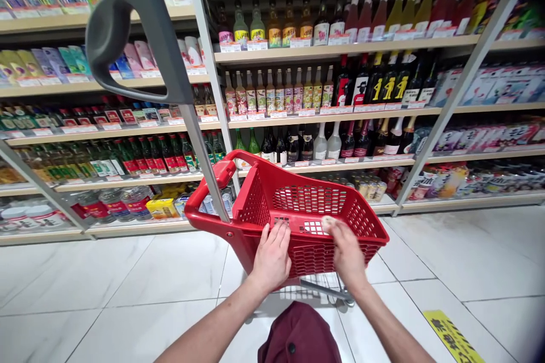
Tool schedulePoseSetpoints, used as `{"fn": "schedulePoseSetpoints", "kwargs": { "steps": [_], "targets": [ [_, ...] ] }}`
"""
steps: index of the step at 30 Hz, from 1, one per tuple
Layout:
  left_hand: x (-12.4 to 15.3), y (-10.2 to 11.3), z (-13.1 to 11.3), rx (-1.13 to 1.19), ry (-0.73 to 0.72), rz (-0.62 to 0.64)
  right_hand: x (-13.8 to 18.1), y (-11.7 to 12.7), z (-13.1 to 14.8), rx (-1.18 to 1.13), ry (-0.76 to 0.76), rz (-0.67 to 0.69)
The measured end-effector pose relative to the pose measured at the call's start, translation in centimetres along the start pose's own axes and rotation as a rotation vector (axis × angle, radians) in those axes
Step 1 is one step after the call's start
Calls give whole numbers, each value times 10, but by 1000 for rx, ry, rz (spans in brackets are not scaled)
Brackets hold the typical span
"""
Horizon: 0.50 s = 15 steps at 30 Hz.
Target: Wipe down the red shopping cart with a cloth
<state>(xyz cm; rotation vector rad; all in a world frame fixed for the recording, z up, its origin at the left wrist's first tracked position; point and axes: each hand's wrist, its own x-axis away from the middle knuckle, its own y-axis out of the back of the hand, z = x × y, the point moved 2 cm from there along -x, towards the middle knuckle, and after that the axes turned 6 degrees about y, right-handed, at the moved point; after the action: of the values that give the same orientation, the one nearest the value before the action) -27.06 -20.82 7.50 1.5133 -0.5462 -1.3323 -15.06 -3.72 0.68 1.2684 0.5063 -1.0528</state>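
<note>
A small red plastic shopping cart [323, 178] stands in front of me, its basket walls pierced with many holes. My left hand [272, 252] is closed over the near rim of the basket, fingers bent inward. Farther right along the same rim is my right hand [347, 249], slightly blurred. Between its fingertips shows a crumpled off-white cloth-like wad [328, 223], just inside the basket. A tall grey pole [206, 164] rises from the cart's left end to a looped grey handle [140, 45].
Store shelves [353, 113] with bottles and packages line the far side, close behind the cart. White tiles cover the floor [140, 283]. A yellow floor sticker [451, 334] lies at lower right. Dark red cloth [298, 334] shows at the bottom, between my forearms.
</note>
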Motion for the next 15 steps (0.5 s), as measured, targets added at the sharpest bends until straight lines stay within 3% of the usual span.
{"fn": "schedulePoseSetpoints", "kwargs": {
  "steps": [3,5,8,10,13,15],
  "targets": [
    [2,11,3,-24,-44,33,-6,-12,37,-108,132,75],
    [6,21,15,-74,-22,23,-4,-10,32,-106,128,74],
    [14,36,36,-155,83,-19,-4,-6,26,-72,8,-15],
    [18,40,45,-169,102,-25,-13,-11,51,-128,-11,-35],
    [22,43,52,-164,67,-23,-34,-24,113,-312,132,35],
    [25,45,56,-174,37,-21,-43,-28,135,-358,211,58]
  ]
}}
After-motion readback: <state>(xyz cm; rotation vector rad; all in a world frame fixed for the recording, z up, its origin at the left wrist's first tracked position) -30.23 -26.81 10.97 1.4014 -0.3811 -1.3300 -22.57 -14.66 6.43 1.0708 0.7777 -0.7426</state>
